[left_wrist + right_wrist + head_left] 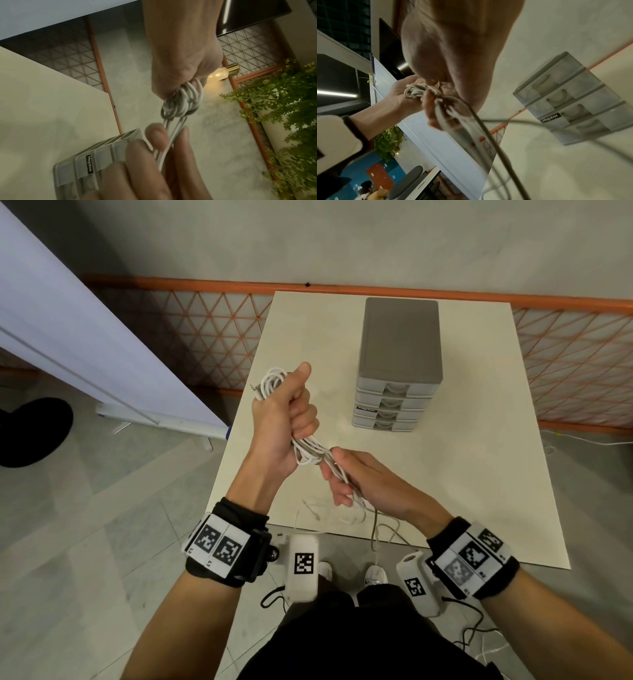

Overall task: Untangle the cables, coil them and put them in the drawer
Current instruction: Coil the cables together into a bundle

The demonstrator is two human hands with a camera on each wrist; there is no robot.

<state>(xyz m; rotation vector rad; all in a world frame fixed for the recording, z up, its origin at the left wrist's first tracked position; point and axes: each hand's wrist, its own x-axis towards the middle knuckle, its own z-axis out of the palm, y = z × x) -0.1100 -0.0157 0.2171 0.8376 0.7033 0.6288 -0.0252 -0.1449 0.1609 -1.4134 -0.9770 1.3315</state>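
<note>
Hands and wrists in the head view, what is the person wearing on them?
Both hands, left and right, are bare, no gloves. Each wrist carries a black band faced with white panels printed with black square fiducial markers. A white camera pod bearing its own marker hangs from each wrist, trailing thin black cables.

White cables (272, 381) and one grey cable (374, 529) are seen over a cream table (479, 474). A grey drawer unit (399, 364) with paler drawer fronts carries a black label (366, 408). Black wristbands (239, 515) bear black-and-white square-patterned tags (217, 546). An orange triangular lattice fence (575, 364) is set behind.
</note>
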